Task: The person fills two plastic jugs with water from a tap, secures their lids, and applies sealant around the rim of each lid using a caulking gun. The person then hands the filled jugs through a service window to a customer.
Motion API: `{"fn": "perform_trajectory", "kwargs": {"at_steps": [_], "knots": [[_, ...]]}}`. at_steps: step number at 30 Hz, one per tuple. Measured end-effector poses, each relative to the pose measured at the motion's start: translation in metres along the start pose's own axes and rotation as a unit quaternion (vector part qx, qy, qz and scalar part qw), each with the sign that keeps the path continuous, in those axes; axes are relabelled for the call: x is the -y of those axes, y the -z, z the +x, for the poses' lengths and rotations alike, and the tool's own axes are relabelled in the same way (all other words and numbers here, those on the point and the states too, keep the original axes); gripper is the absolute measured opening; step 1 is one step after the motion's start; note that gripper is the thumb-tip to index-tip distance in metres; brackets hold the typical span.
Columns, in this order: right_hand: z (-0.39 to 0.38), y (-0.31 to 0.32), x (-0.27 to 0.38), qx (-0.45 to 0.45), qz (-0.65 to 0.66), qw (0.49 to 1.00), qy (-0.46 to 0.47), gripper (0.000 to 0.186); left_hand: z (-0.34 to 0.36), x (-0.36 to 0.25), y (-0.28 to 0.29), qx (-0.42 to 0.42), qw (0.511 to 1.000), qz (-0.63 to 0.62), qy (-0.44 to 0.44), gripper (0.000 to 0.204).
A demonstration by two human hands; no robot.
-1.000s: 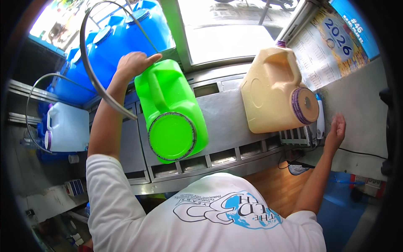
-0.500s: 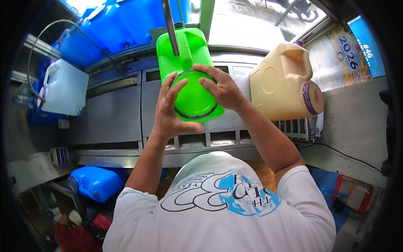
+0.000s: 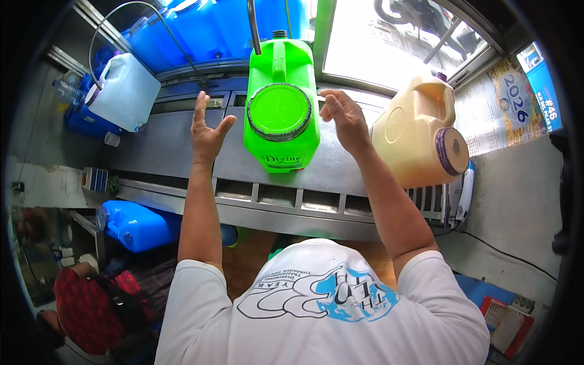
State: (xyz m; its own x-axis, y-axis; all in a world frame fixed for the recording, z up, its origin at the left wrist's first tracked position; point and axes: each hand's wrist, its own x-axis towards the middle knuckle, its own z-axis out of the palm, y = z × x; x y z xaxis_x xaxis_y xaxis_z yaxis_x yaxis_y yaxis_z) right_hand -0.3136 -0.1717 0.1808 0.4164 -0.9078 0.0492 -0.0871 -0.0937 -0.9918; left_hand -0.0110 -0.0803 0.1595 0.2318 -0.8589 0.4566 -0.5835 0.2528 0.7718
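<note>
A bright green jug (image 3: 281,149) stands upright on the metal counter, with a wide round green lid (image 3: 279,111) ringed by a dark band facing me. A small dark cap (image 3: 279,34) tops its neck behind the handle. My left hand (image 3: 208,131) is held up left of the jug, apart from it, fingers stretched and thumb spread, holding nothing. On the jug's other side is my right hand (image 3: 348,119), its fingers loosely bent near the jug's side with nothing seen in them. Whether a fingertip touches the jug I cannot tell.
A cream jug (image 3: 401,134) stands to the right, a pale blue jug (image 3: 125,91) to the left. A metal pipe (image 3: 253,27) hangs by the green jug. Blue containers (image 3: 201,33) line the back. Another blue jug (image 3: 143,226) lies lower left, near a person in red (image 3: 88,307).
Both hands have come off the green jug's round lid and moved apart, left hand to the left, right hand to the right. The whole view has shifted slightly.
</note>
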Motion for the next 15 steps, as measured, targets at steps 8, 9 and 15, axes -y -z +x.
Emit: {"fn": "perform_trajectory", "kwargs": {"at_steps": [8,9,15], "knots": [[-0.007,-0.016,0.011,-0.022,0.023,0.999,-0.003,0.048,-0.02,-0.001,0.013,-0.047,0.991,0.021,0.122,0.124],[-0.002,-0.021,0.015,-0.044,-0.031,0.996,0.077,0.051,-0.019,0.006,0.007,-0.074,0.995,0.015,0.063,0.124],[0.021,-0.051,0.012,-0.072,-0.107,0.983,0.132,0.045,0.005,-0.062,-0.052,0.081,0.985,0.114,-0.099,0.115]]}}
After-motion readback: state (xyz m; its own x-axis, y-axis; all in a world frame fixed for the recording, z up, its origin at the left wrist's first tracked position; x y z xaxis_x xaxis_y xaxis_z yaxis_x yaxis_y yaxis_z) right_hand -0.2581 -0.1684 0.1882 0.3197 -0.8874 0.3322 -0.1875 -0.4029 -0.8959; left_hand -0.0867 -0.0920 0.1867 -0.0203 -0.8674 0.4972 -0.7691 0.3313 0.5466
